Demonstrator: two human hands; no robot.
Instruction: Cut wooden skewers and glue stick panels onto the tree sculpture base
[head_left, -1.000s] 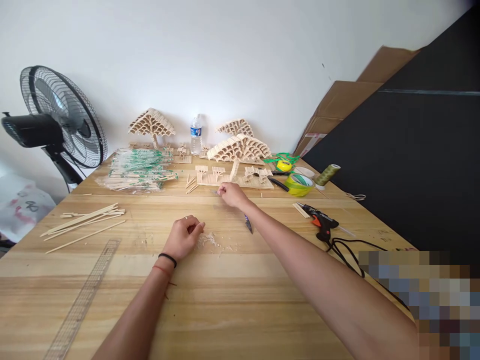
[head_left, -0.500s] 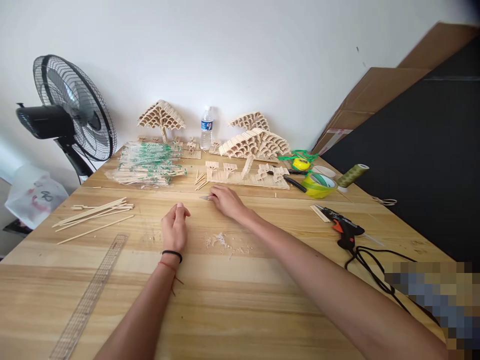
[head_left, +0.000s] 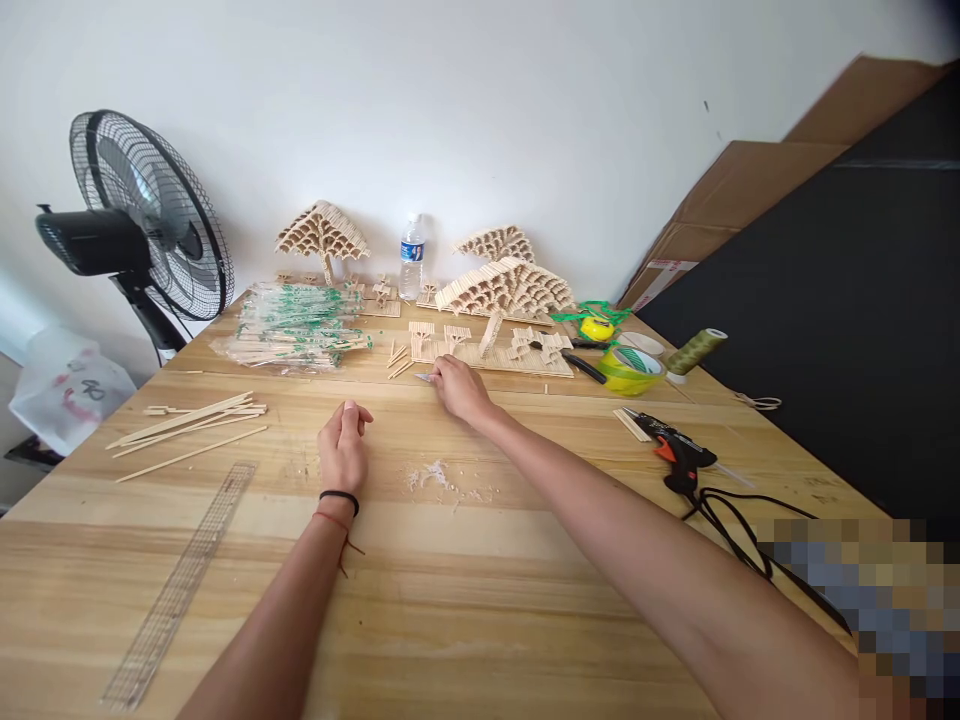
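My right hand (head_left: 459, 388) reaches forward over the wooden table (head_left: 480, 600), fingers closed on a small craft knife whose silver tip (head_left: 425, 377) pokes out to the left. It is just in front of a flat stick model base (head_left: 487, 357) with a stick-built canopy (head_left: 504, 288) on it. My left hand (head_left: 343, 442) rests on its edge on the table, fingers loosely curled, the palm side hidden. Pale shavings (head_left: 442, 478) lie between my forearms.
Loose long sticks (head_left: 187, 425) and a clear ruler (head_left: 184, 585) lie at the left, wrapped stick packs (head_left: 296, 335) behind. A glue gun (head_left: 675, 452) with black cord, tape roll (head_left: 634, 368), thread spool (head_left: 694, 352), water bottle (head_left: 411, 255) and fan (head_left: 142, 230) stand around.
My right hand took up the knife that lay beside my forearm, drew back left, then moved forward to the model base. My left hand turned onto its edge.
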